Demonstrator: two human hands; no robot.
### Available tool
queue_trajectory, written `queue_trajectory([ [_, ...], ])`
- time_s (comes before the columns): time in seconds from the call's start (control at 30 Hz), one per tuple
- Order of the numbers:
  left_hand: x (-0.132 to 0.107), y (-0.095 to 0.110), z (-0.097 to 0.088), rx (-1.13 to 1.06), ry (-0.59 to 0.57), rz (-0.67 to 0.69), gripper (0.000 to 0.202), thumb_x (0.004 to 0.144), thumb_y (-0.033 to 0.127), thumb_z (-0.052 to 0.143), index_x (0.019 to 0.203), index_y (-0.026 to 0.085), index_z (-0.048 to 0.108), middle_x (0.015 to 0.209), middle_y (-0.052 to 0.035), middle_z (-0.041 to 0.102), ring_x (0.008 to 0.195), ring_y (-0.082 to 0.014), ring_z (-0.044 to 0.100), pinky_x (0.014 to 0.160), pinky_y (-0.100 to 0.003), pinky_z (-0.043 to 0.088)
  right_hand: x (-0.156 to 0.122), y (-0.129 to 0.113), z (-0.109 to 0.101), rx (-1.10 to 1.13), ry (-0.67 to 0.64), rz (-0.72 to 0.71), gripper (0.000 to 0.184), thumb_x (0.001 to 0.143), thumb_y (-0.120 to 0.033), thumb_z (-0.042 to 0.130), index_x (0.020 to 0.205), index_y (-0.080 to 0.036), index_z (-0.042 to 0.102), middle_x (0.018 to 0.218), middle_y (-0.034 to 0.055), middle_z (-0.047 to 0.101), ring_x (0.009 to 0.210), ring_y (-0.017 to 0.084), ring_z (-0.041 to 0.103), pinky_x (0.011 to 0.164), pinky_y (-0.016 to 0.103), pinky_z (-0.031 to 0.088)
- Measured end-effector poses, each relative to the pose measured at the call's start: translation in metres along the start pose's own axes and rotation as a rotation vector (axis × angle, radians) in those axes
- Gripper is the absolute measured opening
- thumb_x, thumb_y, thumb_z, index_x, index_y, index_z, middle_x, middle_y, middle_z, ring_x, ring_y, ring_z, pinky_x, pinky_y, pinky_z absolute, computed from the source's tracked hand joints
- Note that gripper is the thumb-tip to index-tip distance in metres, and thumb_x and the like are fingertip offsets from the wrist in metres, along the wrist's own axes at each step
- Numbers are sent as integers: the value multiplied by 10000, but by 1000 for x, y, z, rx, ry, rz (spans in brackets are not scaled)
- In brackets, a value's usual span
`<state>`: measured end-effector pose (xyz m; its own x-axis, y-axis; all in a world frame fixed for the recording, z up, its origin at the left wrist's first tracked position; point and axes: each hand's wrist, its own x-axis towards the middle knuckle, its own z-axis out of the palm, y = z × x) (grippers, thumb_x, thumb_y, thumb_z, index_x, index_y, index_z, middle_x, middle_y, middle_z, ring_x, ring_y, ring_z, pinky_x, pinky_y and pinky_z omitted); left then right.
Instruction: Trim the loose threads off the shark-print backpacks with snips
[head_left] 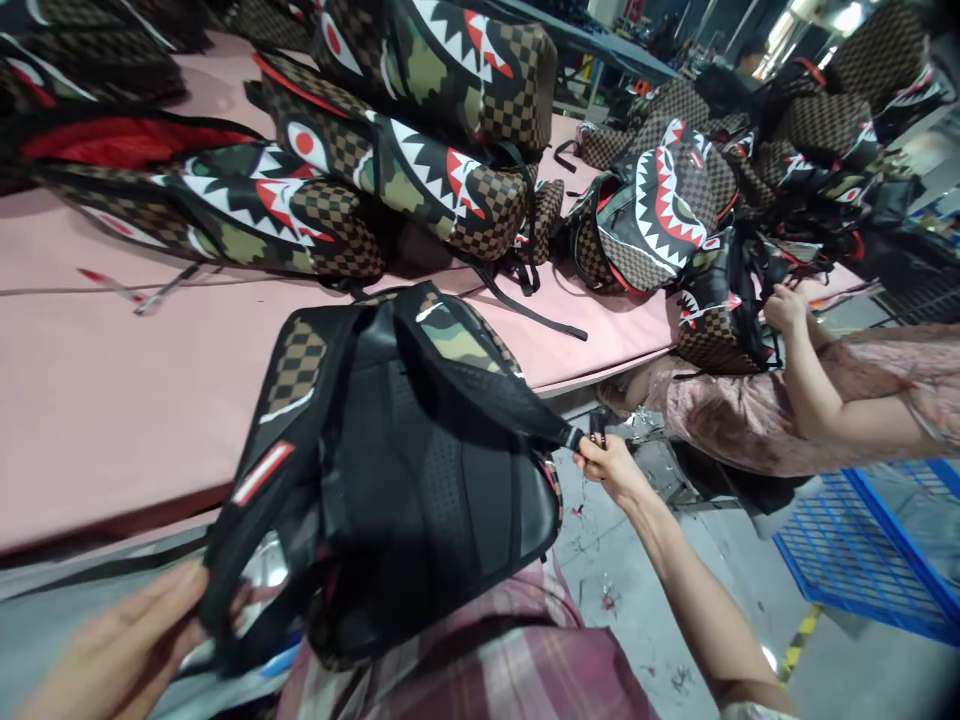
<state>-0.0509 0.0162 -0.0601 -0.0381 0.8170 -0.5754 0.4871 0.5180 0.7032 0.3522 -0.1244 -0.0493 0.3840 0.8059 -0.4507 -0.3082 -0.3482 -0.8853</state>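
Observation:
A backpack with a black mesh back panel, brown checks and camouflage lies back-up across my lap at the table's edge. My left hand grips its lower left edge, fingers wrapped on the black rim. My right hand is closed in a pinch on the end of the shoulder strap, pulling it taut to the right, with a small black buckle at the fingertips.
The pink table carries piles of shark-mouth backpacks at the back. A small red-handled tool lies at the left. A co-worker at the right handles another bag. A blue crate stands on the floor.

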Motion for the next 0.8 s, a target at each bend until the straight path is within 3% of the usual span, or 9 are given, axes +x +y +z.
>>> queue_trajectory([
  [0.03, -8, 14, 1, -186, -103, -6, 325, 581, 639, 624, 589, 315, 630, 555, 134, 653, 650, -183, 643, 652, -300, 562, -3, 0, -2, 32, 7, 2, 444, 589, -518, 727, 527, -151, 483, 498, -19, 512, 354, 11, 191, 364, 201, 139],
  [0.13, -24, 55, 14, -542, -165, -38, 108, 760, 290, 600, 713, 206, 650, 638, 51, 685, 626, -134, 641, 614, -218, 551, -8, 4, -5, 61, 37, -19, 438, 607, -505, 731, 553, -158, 470, 529, -18, 518, 358, 5, 177, 363, 196, 123],
  [0.2, -23, 75, 28, -682, -233, -76, 121, 821, 166, 514, 747, 147, 608, 637, -2, 678, 648, -145, 661, 537, -198, 533, -7, 10, -7, 11, 55, -42, 424, 621, -498, 729, 558, -154, 490, 492, -32, 471, 361, 9, 175, 369, 200, 108],
  [0.23, -20, 82, 36, -717, -311, -39, 115, 842, 147, 491, 792, 124, 592, 748, -41, 701, 720, -164, 675, 596, -226, 552, -7, 14, -7, -26, 64, -49, 422, 625, -504, 725, 556, -149, 506, 456, -46, 426, 360, 12, 171, 373, 204, 101],
  [0.37, -12, 87, 59, -797, -373, 68, 70, 851, 106, 468, 813, 119, 525, 875, -102, 689, 747, -202, 687, 609, -284, 564, -7, 28, -9, -130, 97, -48, 446, 631, -552, 701, 555, -132, 574, 378, -97, 249, 360, 27, 145, 386, 216, 89],
  [0.5, -18, 83, 65, -820, -417, 71, 63, 853, 101, 463, 836, 120, 521, 884, -115, 676, 741, -200, 686, 585, -274, 558, -10, 34, -9, -171, 116, -63, 443, 635, -560, 696, 571, -133, 594, 386, -95, 244, 364, 34, 151, 390, 222, 96],
  [0.67, -8, 81, 32, -867, -408, 88, 77, 837, 101, 473, 812, 106, 546, 870, -120, 679, 731, -198, 677, 585, -281, 558, -8, 32, -13, -211, 126, -101, 444, 645, -584, 666, 550, -163, 564, 396, -90, 242, 358, 47, 162, 378, 226, 117],
  [0.73, 6, 78, 6, -895, -341, 125, 115, 825, 99, 469, 822, 93, 583, 775, -96, 673, 648, -159, 654, 544, -239, 541, -6, 29, -18, -309, 172, -142, 464, 658, -613, 625, 555, -165, 564, 398, -75, 282, 353, 60, 202, 372, 228, 159],
  [0.8, 23, 72, -21, -925, -198, 174, 116, 790, 94, 493, 782, 89, 609, 634, -57, 633, 516, -115, 589, 464, -197, 500, -3, 24, -20, -527, 286, -210, 487, 660, -631, 594, 658, -145, 625, 440, -23, 430, 386, 107, 358, 397, 243, 275],
])
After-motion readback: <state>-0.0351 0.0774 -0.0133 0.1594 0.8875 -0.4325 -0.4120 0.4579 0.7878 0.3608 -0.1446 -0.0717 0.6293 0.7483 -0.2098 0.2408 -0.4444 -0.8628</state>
